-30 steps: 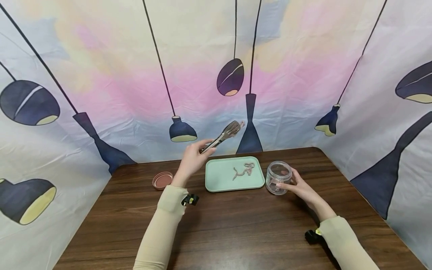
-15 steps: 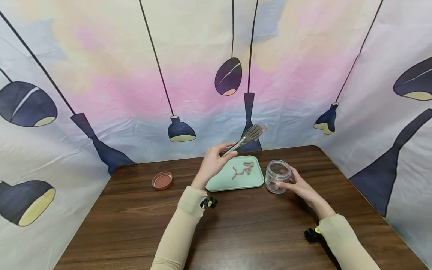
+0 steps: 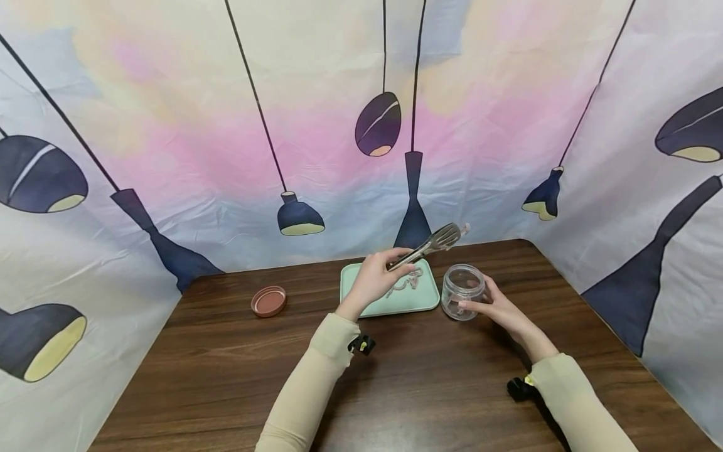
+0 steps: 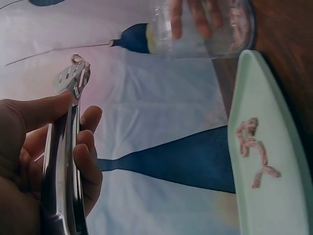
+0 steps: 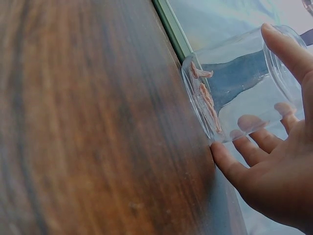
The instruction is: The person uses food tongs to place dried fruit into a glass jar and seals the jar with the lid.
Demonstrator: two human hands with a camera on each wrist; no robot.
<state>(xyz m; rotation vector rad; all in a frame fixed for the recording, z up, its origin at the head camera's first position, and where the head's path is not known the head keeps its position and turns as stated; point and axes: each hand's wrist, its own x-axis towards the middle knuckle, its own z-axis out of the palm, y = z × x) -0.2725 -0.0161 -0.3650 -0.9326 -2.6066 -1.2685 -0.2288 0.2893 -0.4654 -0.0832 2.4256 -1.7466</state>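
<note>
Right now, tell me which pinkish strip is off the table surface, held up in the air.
The small pinkish strip pinched in the tips of the metal tongs, above the clear jar. The others lie on the mint-green tray or in the jar.

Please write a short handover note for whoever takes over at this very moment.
Left hand grips the tongs, raised over the tray, a small pink piece at their tips.
Right hand holds the open clear jar standing on the table, right of the green tray.
Done: a few pink strips lie in the jar.
Left: the pink strips on the tray. A brown lid lies to the left.
</note>
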